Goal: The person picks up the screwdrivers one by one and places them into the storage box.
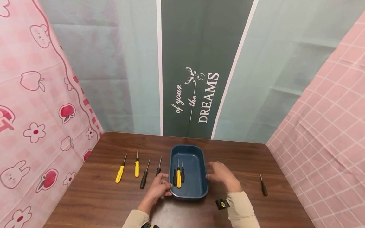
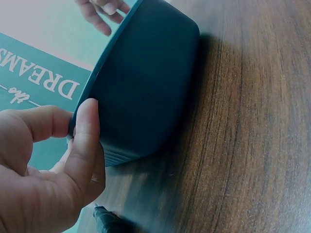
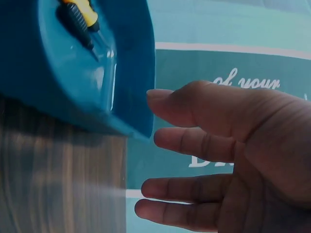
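Note:
A deep blue rectangular tray (image 1: 196, 182) stands on the wooden table, its long sides running away from me. My left hand (image 1: 159, 188) pinches its rim near the left front corner, as the left wrist view also shows, with thumb and fingers on either side of the wall. At the right side, my right hand (image 1: 220, 173) is held with fingers extended, its thumb tip by the rim in the right wrist view. Inside the tray, toward the left, lie a yellow-handled screwdriver (image 1: 179, 179) and two black-handled screwdrivers (image 1: 182, 175), side by side.
Left of the tray on the table (image 1: 94, 193) lie two yellow screwdrivers (image 1: 120, 174) and two black screwdrivers (image 1: 144, 180), one partly behind my left hand. Another black screwdriver (image 1: 264, 188) lies far right. Curtains (image 1: 137, 95) hang behind and at both sides.

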`<state>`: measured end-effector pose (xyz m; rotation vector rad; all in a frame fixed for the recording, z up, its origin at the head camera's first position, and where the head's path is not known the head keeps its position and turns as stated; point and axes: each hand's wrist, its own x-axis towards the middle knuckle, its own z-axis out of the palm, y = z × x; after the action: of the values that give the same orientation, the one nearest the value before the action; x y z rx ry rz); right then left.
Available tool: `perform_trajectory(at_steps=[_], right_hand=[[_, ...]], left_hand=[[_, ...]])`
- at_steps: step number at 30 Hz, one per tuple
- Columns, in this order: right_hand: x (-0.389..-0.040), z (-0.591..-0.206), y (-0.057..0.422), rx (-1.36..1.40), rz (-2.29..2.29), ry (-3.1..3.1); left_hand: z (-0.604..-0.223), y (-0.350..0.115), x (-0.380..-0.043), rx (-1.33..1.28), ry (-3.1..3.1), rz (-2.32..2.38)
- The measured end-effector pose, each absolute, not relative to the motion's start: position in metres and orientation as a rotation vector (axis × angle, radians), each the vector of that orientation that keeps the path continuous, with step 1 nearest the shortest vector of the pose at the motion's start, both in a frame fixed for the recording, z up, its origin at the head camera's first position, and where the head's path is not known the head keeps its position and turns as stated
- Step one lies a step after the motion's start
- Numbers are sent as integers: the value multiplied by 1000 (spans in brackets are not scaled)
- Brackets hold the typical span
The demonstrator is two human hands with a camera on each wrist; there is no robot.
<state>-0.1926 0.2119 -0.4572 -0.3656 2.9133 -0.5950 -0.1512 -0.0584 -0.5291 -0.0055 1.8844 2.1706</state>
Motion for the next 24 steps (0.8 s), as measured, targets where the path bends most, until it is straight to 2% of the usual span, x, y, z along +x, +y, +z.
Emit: perform_trajectory(at_steps=[24], right_hand=[[-184, -481, 287, -184, -692, 2822]], left_hand=[[-532, -56, -155, -76, 1931, 2128]])
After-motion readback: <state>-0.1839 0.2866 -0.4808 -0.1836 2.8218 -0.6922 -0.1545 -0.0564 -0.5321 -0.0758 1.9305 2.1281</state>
